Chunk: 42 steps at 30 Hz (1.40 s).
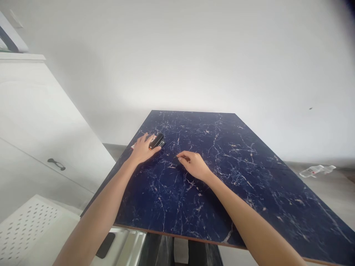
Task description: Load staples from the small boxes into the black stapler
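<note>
My left hand (142,150) rests at the left of the dark blue marbled table (188,207), its fingers spread. Against its index finger and thumb lies a black stapler (157,140), partly covered by the hand. A flat white-and-red item (133,146) shows under the fingers; its kind is hidden. To the right, near the table's middle, my right hand (194,164) is closed in a pinch just above the surface. Whatever sits between its fingertips is too small and dark to make out. The two hands are a short way apart.
A white cabinet (41,122) with a dark handle stands at the left. Below it is a white perforated piece (30,225), with a black phone-like object (105,245) nearby. A clear plastic bottle (316,170) lies right of the table. The wall (194,55) is behind.
</note>
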### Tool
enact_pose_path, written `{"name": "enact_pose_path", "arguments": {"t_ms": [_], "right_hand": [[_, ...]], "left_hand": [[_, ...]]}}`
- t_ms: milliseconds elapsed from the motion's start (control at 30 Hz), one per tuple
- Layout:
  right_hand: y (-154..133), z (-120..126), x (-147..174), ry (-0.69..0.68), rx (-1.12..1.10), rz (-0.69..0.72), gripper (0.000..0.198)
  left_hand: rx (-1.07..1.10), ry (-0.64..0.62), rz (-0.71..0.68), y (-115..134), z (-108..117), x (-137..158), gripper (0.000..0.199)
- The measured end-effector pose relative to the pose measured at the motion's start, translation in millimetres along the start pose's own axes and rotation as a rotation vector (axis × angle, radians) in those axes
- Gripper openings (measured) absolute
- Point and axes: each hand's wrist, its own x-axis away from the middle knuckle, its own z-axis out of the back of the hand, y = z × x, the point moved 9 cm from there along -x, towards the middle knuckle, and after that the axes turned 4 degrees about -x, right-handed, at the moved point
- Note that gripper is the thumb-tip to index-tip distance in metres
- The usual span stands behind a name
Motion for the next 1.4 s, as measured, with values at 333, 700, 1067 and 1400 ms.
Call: {"name": "enact_pose_path", "arguments": {"t_ms": [333,700,1067,1400], "right_hand": [[26,53,36,0.075,0.086,-0.031,0.024],[25,26,34,-0.043,0.102,0.036,0.026],[15,-5,-40,0.082,-0.018,0.008,0.039],[27,-60,-149,-0.164,0.051,0.0,0.034]], "left_hand": [[-0.011,-0.099,-0.005,-13,-7,-1,0.066],[-0.011,-0.105,-0.063,-8,-12,5,0.081],[-0.036,0.008,-0.153,7,-1,18,0.086],[0.008,-0.034,-0.182,7,-11,25,0.071]]}}
